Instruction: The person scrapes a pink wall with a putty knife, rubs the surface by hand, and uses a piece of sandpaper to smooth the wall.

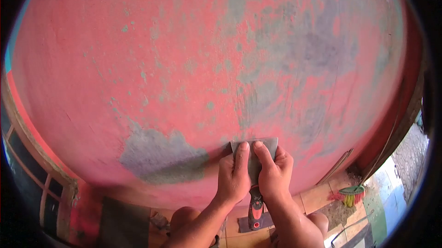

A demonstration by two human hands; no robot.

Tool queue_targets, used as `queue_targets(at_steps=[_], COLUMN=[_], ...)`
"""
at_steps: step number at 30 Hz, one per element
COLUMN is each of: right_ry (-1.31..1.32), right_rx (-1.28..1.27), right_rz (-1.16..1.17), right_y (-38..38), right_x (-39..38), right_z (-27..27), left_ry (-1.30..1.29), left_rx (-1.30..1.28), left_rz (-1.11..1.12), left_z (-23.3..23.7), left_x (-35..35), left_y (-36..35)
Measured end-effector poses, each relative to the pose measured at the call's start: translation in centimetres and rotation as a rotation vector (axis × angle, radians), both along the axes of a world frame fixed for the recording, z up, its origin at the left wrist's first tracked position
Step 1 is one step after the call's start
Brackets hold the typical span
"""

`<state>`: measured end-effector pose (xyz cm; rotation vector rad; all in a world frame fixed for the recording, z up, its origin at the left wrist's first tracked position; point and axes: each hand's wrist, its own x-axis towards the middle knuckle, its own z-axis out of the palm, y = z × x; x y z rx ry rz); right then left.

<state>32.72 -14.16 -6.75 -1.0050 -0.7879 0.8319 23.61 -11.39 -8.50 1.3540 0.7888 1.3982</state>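
Left grip (233,179), right grip (275,176), both closed on a scraper (254,167), pink wall (179,73) behind

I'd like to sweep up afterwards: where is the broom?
In the head view, the broom is at lower right, near the pink wall's base, right of the right hand.

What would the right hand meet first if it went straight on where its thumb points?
The right hand, its thumb on the scraper blade, would probably meet the patchy red wall first; any gap between is hard to judge.
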Motion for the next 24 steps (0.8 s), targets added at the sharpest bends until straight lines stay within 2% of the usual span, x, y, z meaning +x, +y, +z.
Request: queue_targets(at_steps=[4,7,12,16,19,20,23,24], right_ry=[0.022,0.042,0.021,0.076,0.031,0.073,0.041,0.067], right_rx=[0.039,0.022,0.043,0.049,0.087,0.080,0.091,0.093], right_rz=[-0.077,-0.016,-0.062,-0.029,-0.070,-0.027,-0.079,-0.055], right_y=[-0.2,0.2,-0.1,0.4,0.5,0.5,0.5,0.1], right_x=[-1.0,-0.5,-1.1,-1.1,-1.3,-1.3,-1.7,-1.9], right_z=[-0.7,-0.2,-0.2,-1.1,0.9,1.4,-0.2,-0.8], left_ry=[-0.039,-0.011,0.023,0.056,0.068,0.044,0.069,0.019], left_rx=[-0.027,0.101,-0.009,0.130,0.136,0.023,0.157,0.129], left_rz=[-0.002,0.054,-0.039,0.040,-0.024,-0.059,0.017,0.036], left_z=[-0.5,-0.1,0.8,-0.8,1.7,2.2,0.9,0.5], left_x=[0.1,0.5,-0.7,-0.4,-1.1,-1.2,-1.0,-0.8], left_y=[-0.5,0.1,-0.1,0.3,0.6,0.6,0.5,-0.2])
